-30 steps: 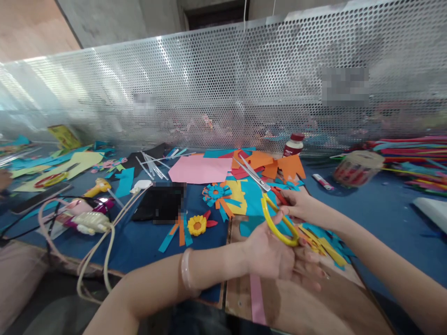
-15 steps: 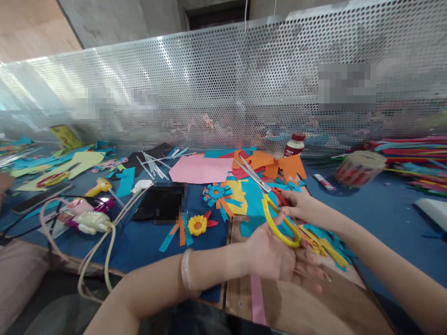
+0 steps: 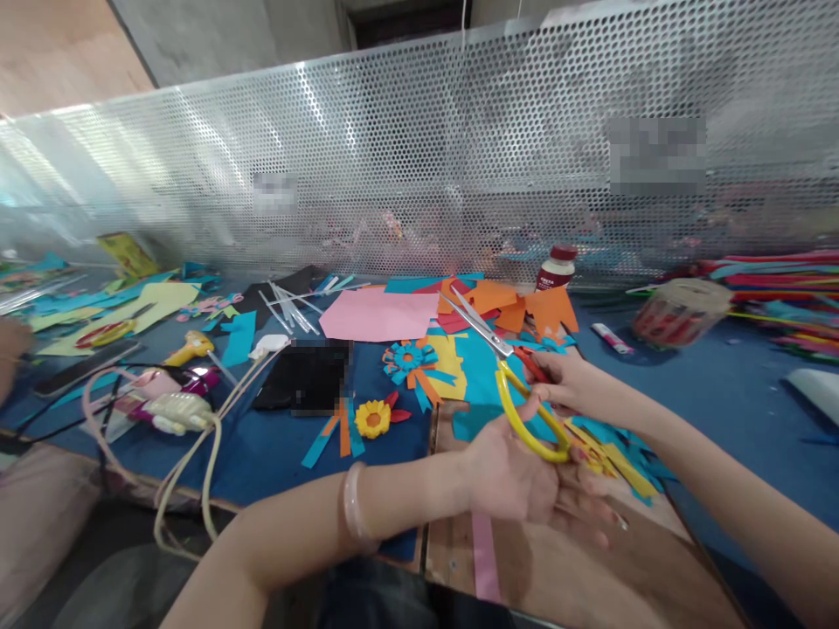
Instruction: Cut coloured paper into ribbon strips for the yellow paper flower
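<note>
A pair of scissors with one yellow and one red handle points away to the upper left, its blades slightly apart. My right hand is closed around the red handle. Across the palm of my left hand lies the yellow loop, close to the thumb; this palm faces up with the fingers stretched out. Blue paper is spread under the scissors. Yellow and blue paper scraps lie beyond my left fingers. A pink paper strip runs below my left wrist on the wooden board.
Left of my hands are a blue-orange paper flower, a yellow flower, a black flat object and corded glue guns. Behind stand pink paper, a red-capped bottle and a perforated metal screen. Another person's hand shows far left.
The view has shifted slightly. Both my hands and the scissors keep nearly the same pose. The other person's hand at the left edge shows a little more.
</note>
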The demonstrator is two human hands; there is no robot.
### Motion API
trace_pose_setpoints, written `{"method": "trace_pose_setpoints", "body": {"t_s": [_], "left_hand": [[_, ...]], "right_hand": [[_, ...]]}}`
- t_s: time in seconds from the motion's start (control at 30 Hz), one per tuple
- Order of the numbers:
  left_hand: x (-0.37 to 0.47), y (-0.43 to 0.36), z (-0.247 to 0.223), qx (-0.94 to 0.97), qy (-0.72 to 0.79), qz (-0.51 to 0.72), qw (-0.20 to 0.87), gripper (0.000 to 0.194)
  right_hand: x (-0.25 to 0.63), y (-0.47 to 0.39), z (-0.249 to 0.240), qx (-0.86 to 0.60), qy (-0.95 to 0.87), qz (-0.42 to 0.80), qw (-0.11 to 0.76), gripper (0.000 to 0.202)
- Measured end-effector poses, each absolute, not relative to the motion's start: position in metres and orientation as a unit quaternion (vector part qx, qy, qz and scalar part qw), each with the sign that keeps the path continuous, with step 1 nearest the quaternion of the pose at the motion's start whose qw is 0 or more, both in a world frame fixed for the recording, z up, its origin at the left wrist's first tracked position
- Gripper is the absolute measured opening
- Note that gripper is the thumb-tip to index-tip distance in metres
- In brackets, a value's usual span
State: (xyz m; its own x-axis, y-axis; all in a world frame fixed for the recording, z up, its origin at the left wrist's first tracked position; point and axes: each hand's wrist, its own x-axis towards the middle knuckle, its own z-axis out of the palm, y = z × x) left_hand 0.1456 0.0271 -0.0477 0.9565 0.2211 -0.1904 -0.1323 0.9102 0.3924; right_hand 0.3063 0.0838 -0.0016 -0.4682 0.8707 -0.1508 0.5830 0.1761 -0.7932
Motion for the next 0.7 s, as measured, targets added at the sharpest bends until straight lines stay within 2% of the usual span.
{"method": "trace_pose_setpoints", "body": {"t_s": [0.7], "left_hand": [[0.1469,0.0285,-0.0541,0.184,0.094,0.087,0.974,0.057]], "right_hand": [[0.3068,0.0853,-0.0046,-0.505,-0.753,0.387,0.167,0.049]]}}
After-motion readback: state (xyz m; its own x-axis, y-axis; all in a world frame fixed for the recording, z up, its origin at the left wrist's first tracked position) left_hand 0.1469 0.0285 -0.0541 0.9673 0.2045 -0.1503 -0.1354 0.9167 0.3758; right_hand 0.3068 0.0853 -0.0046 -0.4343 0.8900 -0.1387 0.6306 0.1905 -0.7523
